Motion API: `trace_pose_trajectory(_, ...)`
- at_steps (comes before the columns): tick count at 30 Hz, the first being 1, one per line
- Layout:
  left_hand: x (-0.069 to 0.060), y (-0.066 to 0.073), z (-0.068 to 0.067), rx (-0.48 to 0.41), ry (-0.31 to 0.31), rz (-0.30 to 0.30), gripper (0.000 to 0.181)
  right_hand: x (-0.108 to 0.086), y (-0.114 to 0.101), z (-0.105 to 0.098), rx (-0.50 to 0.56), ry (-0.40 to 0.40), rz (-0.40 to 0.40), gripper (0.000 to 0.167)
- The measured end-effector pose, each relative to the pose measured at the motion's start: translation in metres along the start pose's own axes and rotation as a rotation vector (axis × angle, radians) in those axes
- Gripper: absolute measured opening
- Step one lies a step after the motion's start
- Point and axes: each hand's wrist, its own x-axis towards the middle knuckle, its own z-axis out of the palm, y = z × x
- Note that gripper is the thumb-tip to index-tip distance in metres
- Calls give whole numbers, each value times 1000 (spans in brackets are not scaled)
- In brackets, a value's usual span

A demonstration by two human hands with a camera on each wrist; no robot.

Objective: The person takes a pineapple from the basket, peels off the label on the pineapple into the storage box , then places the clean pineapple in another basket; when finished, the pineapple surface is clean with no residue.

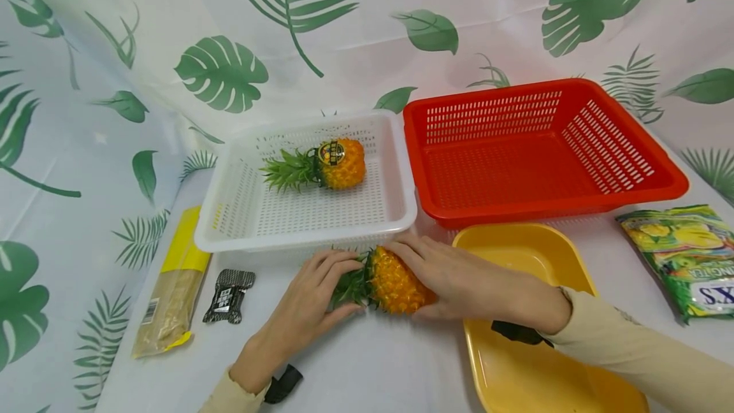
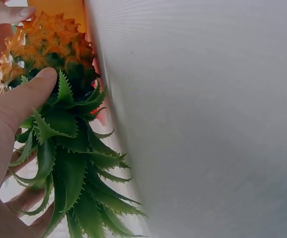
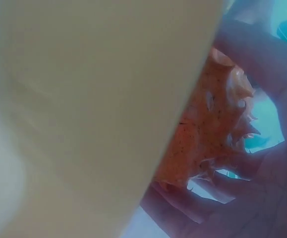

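Note:
A small orange pineapple [image 1: 398, 282] lies on its side on the white cloth, just in front of the white basket [image 1: 304, 238], its leaves pointing left. My left hand [image 1: 309, 292] holds it at the leafy crown [image 1: 348, 285]; in the left wrist view the thumb of that hand [image 2: 19, 101] presses where the leaves [image 2: 71, 168] meet the fruit [image 2: 49, 44]. Around the fruit's right end curls my right hand [image 1: 459, 276]. The right wrist view shows the fruit [image 3: 202, 124] between this hand's thumb and fingers [image 3: 183, 203], partly hidden by a beige sleeve [image 3: 93, 109]. Another pineapple [image 1: 344, 164] lies inside the white basket.
A red basket [image 1: 499, 212] stands at the back right. Under my right forearm is a yellow tray [image 1: 516, 368]. A green packet [image 1: 682, 260] lies far right; a yellow-topped packet [image 1: 174, 285] and a small black packet [image 1: 228, 296] lie left.

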Motion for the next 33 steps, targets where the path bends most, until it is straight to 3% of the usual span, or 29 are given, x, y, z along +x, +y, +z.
trace_pose_trajectory(12,1,-2,1,9,31,39,65,-1,-3,1,-28,9,3,100)
trace_pose_trajectory(26,1,0,-1,20,23,67,66,0,-7,0,36,-16,48,89)
trace_pose_trajectory(33,-2,1,-3,9,26,89,68,-4,-10,5,63,13,52,86)
